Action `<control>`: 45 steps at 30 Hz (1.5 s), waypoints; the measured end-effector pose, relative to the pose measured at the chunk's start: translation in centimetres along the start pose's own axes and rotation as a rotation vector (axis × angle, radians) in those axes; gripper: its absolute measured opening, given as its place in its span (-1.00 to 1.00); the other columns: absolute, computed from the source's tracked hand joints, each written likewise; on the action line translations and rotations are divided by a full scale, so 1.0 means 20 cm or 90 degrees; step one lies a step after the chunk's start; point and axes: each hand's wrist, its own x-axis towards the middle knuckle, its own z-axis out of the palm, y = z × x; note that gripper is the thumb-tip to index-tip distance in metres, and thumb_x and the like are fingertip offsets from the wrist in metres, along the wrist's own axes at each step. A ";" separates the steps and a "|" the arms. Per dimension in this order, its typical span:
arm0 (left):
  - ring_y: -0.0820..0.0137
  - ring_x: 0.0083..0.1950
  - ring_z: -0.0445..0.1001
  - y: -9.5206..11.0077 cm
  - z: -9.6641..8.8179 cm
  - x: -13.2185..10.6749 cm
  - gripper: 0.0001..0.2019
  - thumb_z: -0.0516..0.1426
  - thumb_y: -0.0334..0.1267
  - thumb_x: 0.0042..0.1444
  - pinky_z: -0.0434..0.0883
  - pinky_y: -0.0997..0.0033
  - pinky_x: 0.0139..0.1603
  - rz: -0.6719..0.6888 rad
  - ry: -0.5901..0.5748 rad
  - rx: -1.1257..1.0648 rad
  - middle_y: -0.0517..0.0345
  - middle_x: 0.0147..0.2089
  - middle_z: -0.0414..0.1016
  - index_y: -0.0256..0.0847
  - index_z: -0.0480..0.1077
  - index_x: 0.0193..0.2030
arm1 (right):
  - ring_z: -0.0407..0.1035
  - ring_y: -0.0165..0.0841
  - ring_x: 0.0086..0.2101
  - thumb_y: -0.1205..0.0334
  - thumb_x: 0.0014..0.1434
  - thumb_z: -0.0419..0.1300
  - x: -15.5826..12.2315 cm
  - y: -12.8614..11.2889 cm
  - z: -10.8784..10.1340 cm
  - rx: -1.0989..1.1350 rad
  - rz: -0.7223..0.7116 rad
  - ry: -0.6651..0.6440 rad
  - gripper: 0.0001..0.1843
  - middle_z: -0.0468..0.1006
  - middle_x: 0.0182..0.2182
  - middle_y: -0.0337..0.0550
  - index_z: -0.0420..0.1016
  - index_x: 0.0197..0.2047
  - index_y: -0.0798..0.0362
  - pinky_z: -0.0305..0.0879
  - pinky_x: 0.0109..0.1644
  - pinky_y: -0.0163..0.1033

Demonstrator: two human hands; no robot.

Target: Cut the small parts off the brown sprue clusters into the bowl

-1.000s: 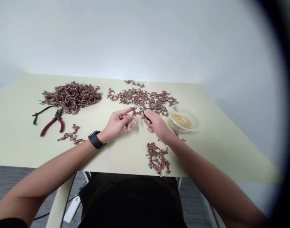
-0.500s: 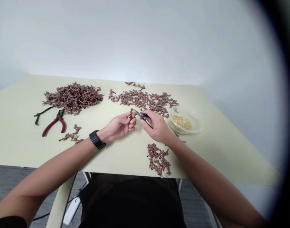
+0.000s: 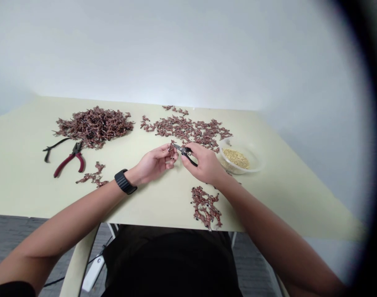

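Note:
My left hand (image 3: pixel 157 163) pinches a small brown animal figurine (image 3: pixel 171 150) between thumb and fingers, above the middle of the table. My right hand (image 3: pixel 204 164) is wrapped round black-handled long-nose pliers (image 3: pixel 187 154). The pliers' tips meet the upper part of the figurine; whether they grip it is too small to tell. Beyond both hands lies a loose spread of similar brown figurines (image 3: pixel 188 130). Just right of my right hand stands a clear plastic bowl (image 3: pixel 256 167) holding many tiny gold-coloured pieces (image 3: pixel 236 158).
A tall heap of brown figurines (image 3: pixel 95 126) sits at the back left. In front of it lie red-handled pliers (image 3: pixel 69 159) and a black-handled tool (image 3: pixel 55 146). Small groups of figurines lie at the left (image 3: pixel 94 176) and near the front edge (image 3: pixel 206 208) of the pale table (image 3: pixel 145 206).
My left fingers have shifted slightly on the figurine, which now shows more of its body. The pliers' handles look closer together and their tips are nearer the figurine.

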 end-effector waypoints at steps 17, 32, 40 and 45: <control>0.17 0.25 0.56 0.04 -0.02 -0.02 -0.69 0.39 -0.21 0.18 0.43 0.06 0.38 0.450 0.227 0.652 0.09 0.17 0.65 0.02 0.68 0.07 | -0.19 -0.41 -0.50 -0.26 0.43 0.02 -0.01 -0.14 0.08 0.623 0.371 -0.190 -0.57 -0.04 -0.45 -0.36 0.28 -0.21 -0.06 -0.28 -0.50 -0.27; 0.38 -0.03 0.58 0.04 -0.06 0.01 -0.68 0.30 -0.07 0.32 0.47 0.38 0.10 0.152 0.058 0.268 -0.05 -0.01 0.67 -0.21 0.67 0.07 | 0.25 -0.32 -0.35 0.07 0.41 0.14 0.00 -0.02 0.01 0.063 0.033 -0.008 -0.74 0.43 -0.32 -0.19 0.44 0.03 0.04 0.14 -0.22 -0.18; 0.38 -0.11 0.56 0.05 -0.06 0.01 -0.67 0.30 -0.04 0.31 0.45 0.42 -0.06 0.126 0.048 0.268 -0.06 -0.04 0.67 -0.23 0.68 0.04 | 0.36 -0.27 -0.28 0.07 0.42 0.14 0.01 0.01 -0.01 0.064 0.003 -0.026 -0.78 0.53 -0.20 -0.13 0.45 0.02 -0.01 0.23 -0.16 -0.15; 0.38 -0.13 0.56 0.06 -0.07 0.01 -0.68 0.29 -0.05 0.32 0.44 0.42 -0.11 0.106 0.038 0.260 -0.07 -0.05 0.67 -0.24 0.68 0.02 | 0.37 -0.26 -0.27 0.07 0.41 0.15 0.01 0.02 -0.01 0.050 -0.003 -0.027 -0.79 0.54 -0.22 -0.12 0.44 0.00 -0.01 0.25 -0.16 -0.14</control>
